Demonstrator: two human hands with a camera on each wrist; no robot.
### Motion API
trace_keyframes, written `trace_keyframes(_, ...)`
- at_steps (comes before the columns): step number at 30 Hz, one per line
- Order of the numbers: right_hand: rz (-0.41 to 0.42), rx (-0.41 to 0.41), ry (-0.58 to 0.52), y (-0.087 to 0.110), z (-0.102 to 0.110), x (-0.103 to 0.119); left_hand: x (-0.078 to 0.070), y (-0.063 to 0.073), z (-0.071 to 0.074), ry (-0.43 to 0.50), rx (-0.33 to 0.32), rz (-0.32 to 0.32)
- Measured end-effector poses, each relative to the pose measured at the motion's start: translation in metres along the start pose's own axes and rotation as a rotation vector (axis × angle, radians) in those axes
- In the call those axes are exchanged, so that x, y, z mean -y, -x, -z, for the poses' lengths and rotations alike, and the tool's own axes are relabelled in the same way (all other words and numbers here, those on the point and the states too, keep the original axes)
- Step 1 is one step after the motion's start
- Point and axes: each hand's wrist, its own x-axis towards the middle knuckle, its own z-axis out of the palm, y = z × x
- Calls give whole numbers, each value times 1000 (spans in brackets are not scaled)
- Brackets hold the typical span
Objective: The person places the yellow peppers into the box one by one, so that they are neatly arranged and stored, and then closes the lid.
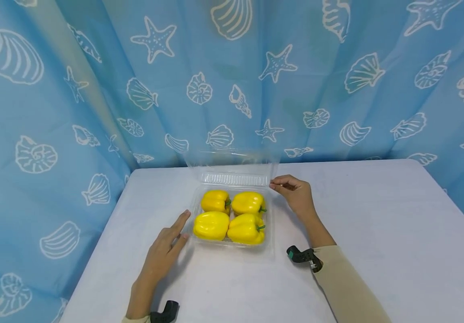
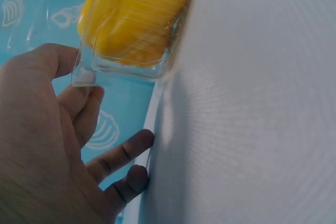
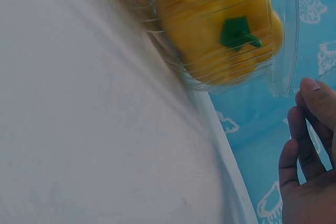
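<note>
In the head view, a clear plastic clamshell box [image 1: 270,224] stands on the white table, its hinged lid [image 1: 236,179] raised at the back. Several yellow bell peppers [image 1: 211,225] with green stems fill the base. My right hand [image 1: 294,195] pinches the lid's right corner between thumb and forefinger; the right wrist view shows these fingertips meeting at the clear plastic edge [image 3: 286,77]. At the box's left side is my left hand [image 1: 163,251], fingers spread and mostly straight. From the left wrist, its thumb and fingertips appear right at the rim's corner [image 2: 84,80].
A white cloth covers the table [image 1: 377,215]. Behind it and along the left hangs a blue curtain [image 1: 167,112] with white shells and starfish, close behind the raised lid. Black wrist devices [image 1: 304,256] sit by both cuffs.
</note>
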Motion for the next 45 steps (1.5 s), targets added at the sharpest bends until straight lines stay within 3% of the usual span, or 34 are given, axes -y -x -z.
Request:
trace_keyframes(5, 19, 33, -29, 3, 1, 0, 1, 2, 0, 6, 4, 13)
trace_keyframes(18, 18, 103, 22, 9, 12, -3, -1, 1, -3, -4, 9, 19)
trace_keyframes(36, 142, 189, 68, 13, 16, -9, -1, 4, -1, 28, 25, 74)
trace_keyframes(42, 188, 225, 26, 16, 16, -11, -2, 5, -1, 43, 41, 108)
trace_keyframes(45, 196, 235, 4, 19, 15, -10, -5, 6, 1, 55, 42, 89)
